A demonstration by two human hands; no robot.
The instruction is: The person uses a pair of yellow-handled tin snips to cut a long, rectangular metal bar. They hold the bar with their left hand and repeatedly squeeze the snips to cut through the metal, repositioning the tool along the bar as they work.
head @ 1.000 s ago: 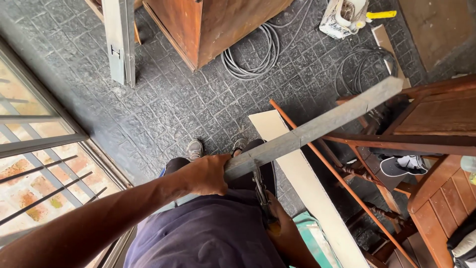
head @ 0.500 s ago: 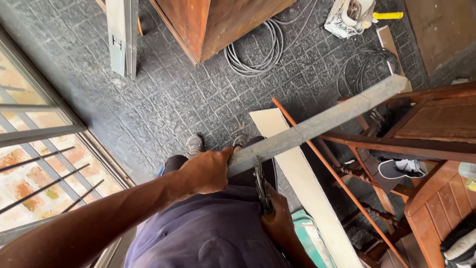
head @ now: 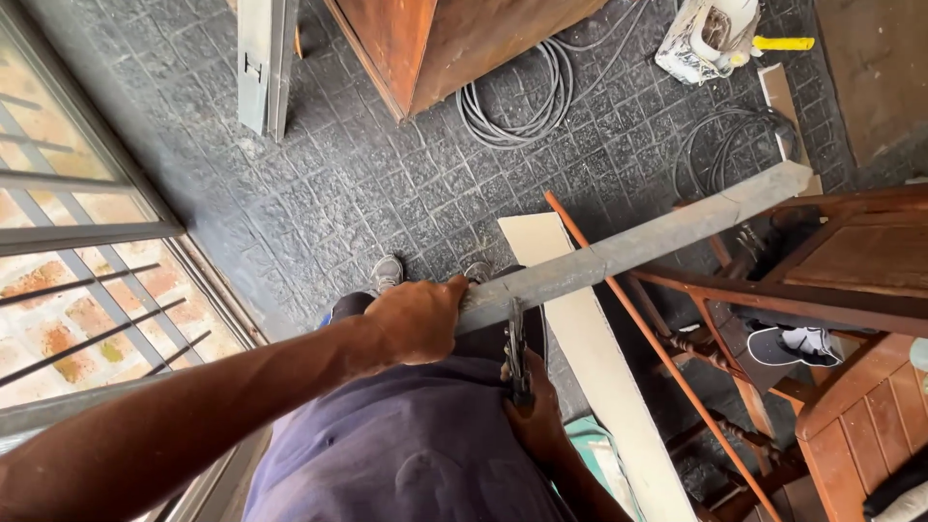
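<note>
Your left hand [head: 418,319] clenched round near end of long grey metal bar [head: 633,249], slanting over wooden furniture | right hand [head: 535,411] grips dark pliers-like tool [head: 516,350] beneath | likely stiff, end-heavy; hold near middle.

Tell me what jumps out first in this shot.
A long grey metal bar runs slantwise across the middle, its near end gripped by the left hand while its far end points toward the brown wooden furniture on the right. Just below the bar, the right hand holds dark pliers up against it. A coil of grey cable lies on the dark patterned floor at the top.
</note>
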